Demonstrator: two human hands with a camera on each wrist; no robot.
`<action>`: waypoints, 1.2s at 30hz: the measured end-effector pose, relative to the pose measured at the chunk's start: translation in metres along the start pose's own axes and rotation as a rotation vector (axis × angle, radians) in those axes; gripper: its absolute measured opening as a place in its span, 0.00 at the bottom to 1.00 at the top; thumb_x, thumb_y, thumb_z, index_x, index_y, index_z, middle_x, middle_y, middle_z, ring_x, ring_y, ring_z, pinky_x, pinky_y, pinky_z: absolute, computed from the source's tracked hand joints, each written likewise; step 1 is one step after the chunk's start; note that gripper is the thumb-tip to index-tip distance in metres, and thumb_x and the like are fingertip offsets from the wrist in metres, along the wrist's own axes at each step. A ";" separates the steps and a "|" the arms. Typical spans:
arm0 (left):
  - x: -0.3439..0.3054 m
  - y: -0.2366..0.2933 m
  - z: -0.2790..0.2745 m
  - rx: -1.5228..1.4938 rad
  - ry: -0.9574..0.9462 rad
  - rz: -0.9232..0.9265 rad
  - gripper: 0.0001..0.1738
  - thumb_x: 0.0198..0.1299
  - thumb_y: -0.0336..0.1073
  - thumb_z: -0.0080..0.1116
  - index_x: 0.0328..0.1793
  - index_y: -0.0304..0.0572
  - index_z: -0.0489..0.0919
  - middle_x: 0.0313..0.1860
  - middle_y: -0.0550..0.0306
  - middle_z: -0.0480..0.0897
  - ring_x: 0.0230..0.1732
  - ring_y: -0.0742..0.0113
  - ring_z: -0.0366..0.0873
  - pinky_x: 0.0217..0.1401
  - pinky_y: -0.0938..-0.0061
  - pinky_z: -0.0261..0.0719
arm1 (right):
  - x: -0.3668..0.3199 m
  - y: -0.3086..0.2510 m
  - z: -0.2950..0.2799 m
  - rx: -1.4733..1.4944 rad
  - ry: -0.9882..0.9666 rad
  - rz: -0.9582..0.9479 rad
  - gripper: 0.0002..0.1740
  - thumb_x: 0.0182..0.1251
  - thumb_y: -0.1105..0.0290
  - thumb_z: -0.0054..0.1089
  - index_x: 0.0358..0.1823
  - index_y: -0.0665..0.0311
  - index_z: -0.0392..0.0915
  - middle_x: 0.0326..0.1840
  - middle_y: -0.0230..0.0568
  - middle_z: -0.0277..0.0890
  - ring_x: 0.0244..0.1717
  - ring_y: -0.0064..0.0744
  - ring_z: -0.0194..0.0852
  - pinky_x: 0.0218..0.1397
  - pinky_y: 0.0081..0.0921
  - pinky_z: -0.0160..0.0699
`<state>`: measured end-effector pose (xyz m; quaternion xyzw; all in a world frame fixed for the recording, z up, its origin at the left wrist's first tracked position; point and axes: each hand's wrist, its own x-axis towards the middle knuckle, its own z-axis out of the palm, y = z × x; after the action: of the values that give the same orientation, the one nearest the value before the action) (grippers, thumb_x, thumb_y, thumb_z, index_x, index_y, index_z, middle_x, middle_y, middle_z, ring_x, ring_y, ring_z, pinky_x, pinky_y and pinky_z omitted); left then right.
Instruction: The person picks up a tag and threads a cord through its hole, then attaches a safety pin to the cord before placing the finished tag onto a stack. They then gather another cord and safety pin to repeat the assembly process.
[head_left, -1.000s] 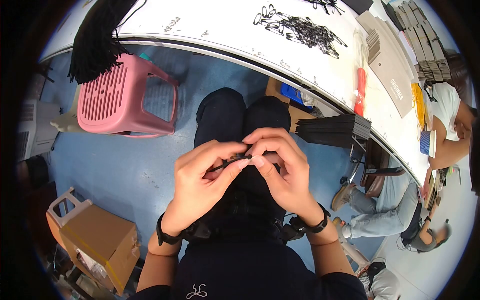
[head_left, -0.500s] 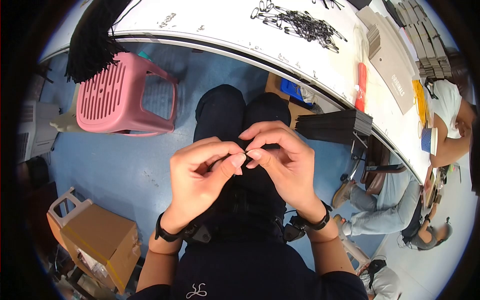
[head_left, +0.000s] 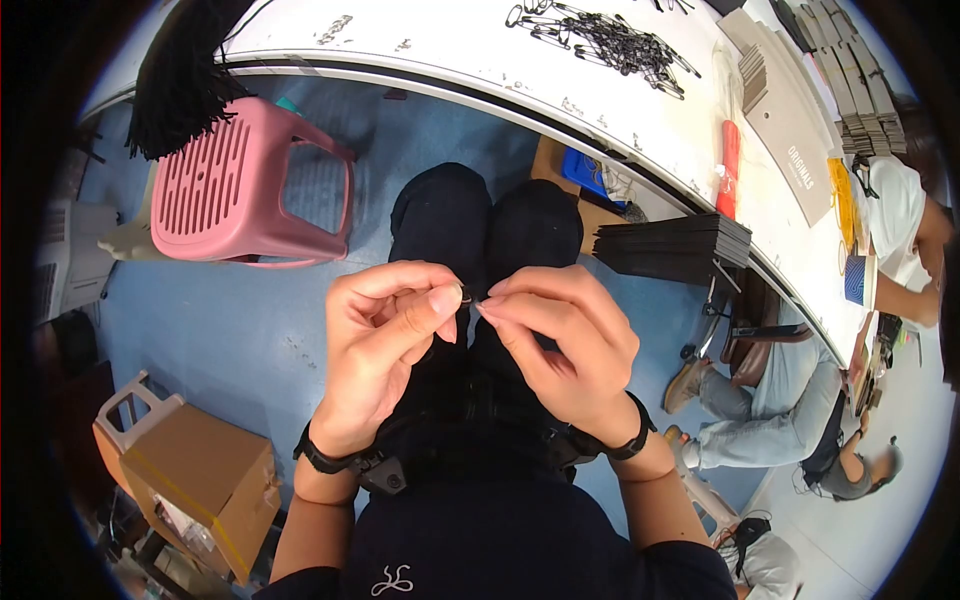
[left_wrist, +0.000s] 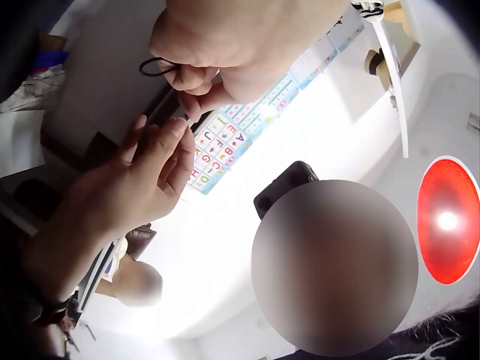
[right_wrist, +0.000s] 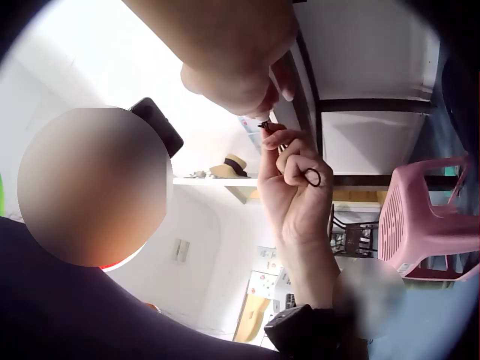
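My left hand [head_left: 385, 330] pinches a thin black cord between thumb and forefinger, its small dark end [head_left: 466, 297] poking out at the fingertips. From the curled fingers of that hand hangs a black loop [right_wrist: 311, 178], also visible as a loop [left_wrist: 156, 67] in the left wrist view. Close against the left fingertips, my right hand [head_left: 575, 345] has its thumb and fingertips together at the cord's dark tip [right_wrist: 264, 126]. The fingers cover most of the tip. Both hands are above the lap.
Across the front runs a white table [head_left: 480, 50] with a pile of black safety pins [head_left: 625, 45], a red roll [head_left: 729, 165] and grey cards [head_left: 790, 140]. A pink stool [head_left: 205, 185] stands left, a cardboard box [head_left: 200, 460] lower left. People sit at right.
The fingertips of both hands have shifted slightly left and a little apart, and the left hand has turned. A small dark end now shows between them.
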<state>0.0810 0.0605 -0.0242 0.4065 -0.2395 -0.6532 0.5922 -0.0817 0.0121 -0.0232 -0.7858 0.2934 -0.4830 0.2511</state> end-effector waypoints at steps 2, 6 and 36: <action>-0.001 0.001 0.001 -0.001 0.010 0.018 0.08 0.60 0.26 0.58 0.42 0.28 0.80 0.24 0.57 0.79 0.16 0.87 0.60 0.17 0.87 0.46 | -0.001 -0.003 0.000 -0.022 -0.016 -0.018 0.12 0.46 0.82 0.69 0.34 0.65 0.79 0.34 0.39 0.78 0.28 0.33 0.76 0.28 0.23 0.74; -0.001 0.003 0.004 0.038 0.032 0.066 0.08 0.59 0.26 0.58 0.42 0.27 0.80 0.24 0.57 0.79 0.17 0.86 0.63 0.17 0.87 0.47 | 0.002 -0.006 0.001 0.045 -0.027 0.035 0.11 0.47 0.82 0.68 0.33 0.66 0.81 0.33 0.40 0.77 0.28 0.33 0.76 0.27 0.23 0.74; -0.002 0.001 0.008 0.614 0.020 0.413 0.06 0.52 0.22 0.65 0.37 0.30 0.84 0.25 0.55 0.80 0.24 0.77 0.75 0.23 0.85 0.65 | 0.004 -0.013 -0.005 -0.066 -0.047 0.097 0.11 0.47 0.83 0.67 0.34 0.68 0.79 0.31 0.41 0.78 0.27 0.33 0.78 0.27 0.23 0.75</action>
<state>0.0751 0.0613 -0.0187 0.5148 -0.4955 -0.4138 0.5641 -0.0821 0.0181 -0.0102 -0.7897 0.3408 -0.4418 0.2550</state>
